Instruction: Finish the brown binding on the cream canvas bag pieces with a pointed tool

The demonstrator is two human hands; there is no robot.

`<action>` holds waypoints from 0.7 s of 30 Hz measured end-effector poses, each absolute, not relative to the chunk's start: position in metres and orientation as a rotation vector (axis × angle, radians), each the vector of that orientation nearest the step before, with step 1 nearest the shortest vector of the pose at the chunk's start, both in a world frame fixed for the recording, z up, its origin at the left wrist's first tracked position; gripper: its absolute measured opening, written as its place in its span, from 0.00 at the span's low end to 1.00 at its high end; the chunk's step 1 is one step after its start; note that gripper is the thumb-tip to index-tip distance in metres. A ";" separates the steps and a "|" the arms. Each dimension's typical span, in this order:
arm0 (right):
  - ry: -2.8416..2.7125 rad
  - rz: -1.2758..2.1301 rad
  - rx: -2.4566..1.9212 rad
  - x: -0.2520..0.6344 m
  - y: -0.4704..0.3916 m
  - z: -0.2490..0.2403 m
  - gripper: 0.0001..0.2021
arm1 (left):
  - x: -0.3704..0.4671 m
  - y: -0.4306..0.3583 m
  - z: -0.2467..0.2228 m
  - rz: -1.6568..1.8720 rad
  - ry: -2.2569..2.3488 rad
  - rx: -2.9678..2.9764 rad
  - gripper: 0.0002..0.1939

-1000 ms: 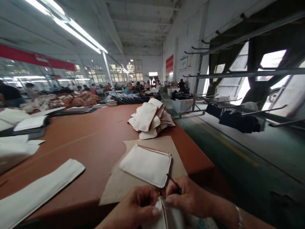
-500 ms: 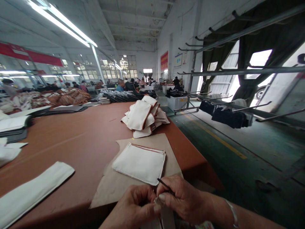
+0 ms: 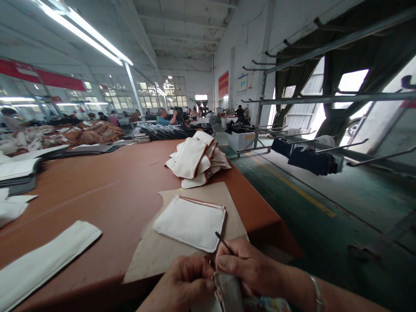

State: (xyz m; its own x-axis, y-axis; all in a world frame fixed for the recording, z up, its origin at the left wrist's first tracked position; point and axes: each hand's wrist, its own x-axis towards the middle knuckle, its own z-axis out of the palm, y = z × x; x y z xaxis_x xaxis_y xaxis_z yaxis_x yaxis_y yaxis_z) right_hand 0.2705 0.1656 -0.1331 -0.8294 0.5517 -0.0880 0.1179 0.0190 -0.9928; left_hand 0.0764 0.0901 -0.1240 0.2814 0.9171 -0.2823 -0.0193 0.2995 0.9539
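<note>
At the bottom centre, my left hand (image 3: 190, 281) pinches the edge of a pale fabric piece (image 3: 229, 288). My right hand (image 3: 243, 264) holds the same piece from the right, with a thin dark tool (image 3: 223, 242) sticking up between its fingers; the tool's lower part is hidden. Just beyond both hands, a flat white pouch with brown trim (image 3: 191, 221) lies on a sheet of brown paper (image 3: 146, 255). Behind it sits a heap of similar white pouches (image 3: 191, 158).
A brown-covered table (image 3: 97, 186) spans the left and centre. A long white strip (image 3: 48, 264) lies at its near left, stacked pieces (image 3: 19, 173) at the left edge. A metal rack (image 3: 325, 99) stands right. People work far back.
The dark tool in my right hand has tilted more upright and risen a little. The fabric between my hands has turned, showing a greyer face. A person in the background has raised an arm.
</note>
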 end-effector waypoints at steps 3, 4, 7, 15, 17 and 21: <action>-2.124 1.675 -0.738 0.267 0.165 -0.127 0.15 | 0.084 0.091 -0.114 0.742 1.268 1.189 0.05; -2.168 1.614 -0.762 0.266 0.165 -0.125 0.13 | 0.086 0.090 -0.112 0.728 1.329 1.245 0.05; -2.222 1.558 -0.844 0.265 0.163 -0.120 0.06 | 0.093 0.087 -0.111 0.755 1.476 1.493 0.07; -1.972 1.780 -1.014 0.267 0.166 -0.133 0.04 | 0.083 0.082 -0.143 0.687 1.607 2.072 0.11; -1.919 1.858 -1.038 0.267 0.167 -0.137 0.04 | 0.079 0.086 -0.150 0.679 1.555 2.062 0.07; -1.951 1.751 -1.082 0.269 0.158 -0.145 0.05 | 0.077 0.085 -0.150 0.682 1.395 1.839 0.05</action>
